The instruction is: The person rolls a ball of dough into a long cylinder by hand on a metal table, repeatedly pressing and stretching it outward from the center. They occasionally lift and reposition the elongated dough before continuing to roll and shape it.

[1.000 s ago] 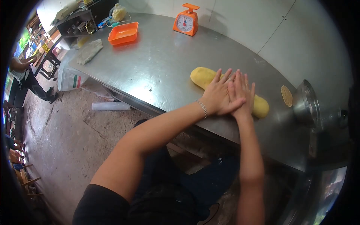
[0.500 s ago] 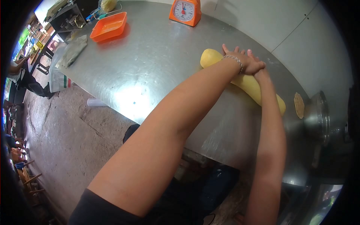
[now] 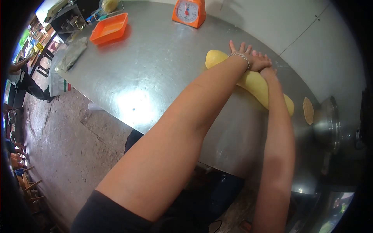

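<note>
A long yellow dough roll (image 3: pixel 256 86) lies on the steel table (image 3: pixel 155 73), near the wall. Both my hands press flat on its middle, fingers spread toward the wall. My left hand (image 3: pixel 252 58), with a bracelet at the wrist, lies across the top of my right hand (image 3: pixel 268 69), which is mostly hidden under it. Both arms are stretched far out over the table. The ends of the roll stick out on either side of the hands.
An orange scale (image 3: pixel 188 11) stands at the back by the wall, an orange tray (image 3: pixel 108 28) at the far left. A small flat dough disc (image 3: pixel 308 110) lies beside a metal machine (image 3: pixel 330 124) at right. A person (image 3: pixel 19 77) stands far left.
My arms have stretched forward, rolling the dough away from the table's front edge toward the wall. The roll is longer and thinner than a second ago.
</note>
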`<state>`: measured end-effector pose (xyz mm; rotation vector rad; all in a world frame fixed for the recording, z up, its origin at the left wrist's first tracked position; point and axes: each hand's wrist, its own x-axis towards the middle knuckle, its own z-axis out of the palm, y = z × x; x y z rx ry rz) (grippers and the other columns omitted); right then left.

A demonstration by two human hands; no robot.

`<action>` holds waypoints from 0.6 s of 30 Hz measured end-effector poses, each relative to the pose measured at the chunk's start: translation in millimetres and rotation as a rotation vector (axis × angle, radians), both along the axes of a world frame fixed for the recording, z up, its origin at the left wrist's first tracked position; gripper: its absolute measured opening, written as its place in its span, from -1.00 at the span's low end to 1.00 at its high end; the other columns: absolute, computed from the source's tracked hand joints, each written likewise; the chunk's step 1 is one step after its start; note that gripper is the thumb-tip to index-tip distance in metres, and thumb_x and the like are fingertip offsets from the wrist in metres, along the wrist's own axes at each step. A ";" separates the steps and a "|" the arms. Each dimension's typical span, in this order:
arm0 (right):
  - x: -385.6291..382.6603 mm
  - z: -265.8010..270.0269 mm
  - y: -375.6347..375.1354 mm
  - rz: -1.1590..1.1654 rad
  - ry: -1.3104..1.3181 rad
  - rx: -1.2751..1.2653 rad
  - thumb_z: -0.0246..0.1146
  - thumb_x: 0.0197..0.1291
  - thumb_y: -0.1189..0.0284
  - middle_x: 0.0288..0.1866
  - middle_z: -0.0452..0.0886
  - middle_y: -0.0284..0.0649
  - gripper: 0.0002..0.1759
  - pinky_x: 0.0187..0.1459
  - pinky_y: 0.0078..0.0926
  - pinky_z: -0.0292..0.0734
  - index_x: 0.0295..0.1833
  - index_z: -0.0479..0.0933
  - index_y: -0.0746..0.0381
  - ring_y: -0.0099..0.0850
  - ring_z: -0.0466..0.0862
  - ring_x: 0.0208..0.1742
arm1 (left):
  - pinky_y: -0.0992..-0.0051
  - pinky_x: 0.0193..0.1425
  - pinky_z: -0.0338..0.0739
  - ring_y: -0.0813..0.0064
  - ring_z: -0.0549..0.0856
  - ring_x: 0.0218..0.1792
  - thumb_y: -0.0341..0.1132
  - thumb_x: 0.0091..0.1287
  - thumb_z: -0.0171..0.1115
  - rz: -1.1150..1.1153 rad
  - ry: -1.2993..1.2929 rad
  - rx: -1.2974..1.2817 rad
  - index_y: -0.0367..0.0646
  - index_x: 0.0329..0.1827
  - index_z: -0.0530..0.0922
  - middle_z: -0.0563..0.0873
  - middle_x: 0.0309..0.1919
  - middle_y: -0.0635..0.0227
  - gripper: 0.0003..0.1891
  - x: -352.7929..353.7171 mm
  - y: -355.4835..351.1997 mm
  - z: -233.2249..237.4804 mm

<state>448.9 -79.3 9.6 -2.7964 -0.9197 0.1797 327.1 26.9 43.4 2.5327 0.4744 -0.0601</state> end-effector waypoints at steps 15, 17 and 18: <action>-192.5 49.9 -95.6 0.160 -0.117 -0.035 -0.54 0.75 -0.36 0.72 0.57 -0.07 -0.02 0.70 0.03 0.36 0.69 0.55 -0.07 -0.07 0.45 0.78 | -0.36 0.80 0.13 -0.34 0.34 0.78 0.83 0.38 -0.42 -0.201 0.042 0.161 0.14 0.81 0.47 0.44 0.80 0.07 0.23 -146.0 -65.3 23.3; -214.0 53.7 -106.1 0.168 -0.128 -0.059 -0.42 0.77 -0.33 0.67 0.63 -0.08 -0.09 0.66 0.03 0.39 0.66 0.58 -0.02 -0.07 0.50 0.73 | -0.35 0.80 0.12 -0.36 0.35 0.77 0.84 0.38 -0.37 -0.175 -0.051 0.222 0.10 0.81 0.47 0.45 0.78 -0.02 0.23 -174.1 -78.3 21.3; -223.7 55.6 -112.9 0.168 -0.132 -0.071 -0.36 0.78 -0.32 0.64 0.66 -0.09 -0.12 0.64 0.04 0.40 0.65 0.60 0.00 -0.07 0.53 0.71 | -0.34 0.81 0.12 -0.37 0.36 0.76 0.84 0.39 -0.35 -0.167 -0.097 0.253 0.07 0.80 0.47 0.46 0.76 -0.06 0.23 -186.5 -85.2 18.6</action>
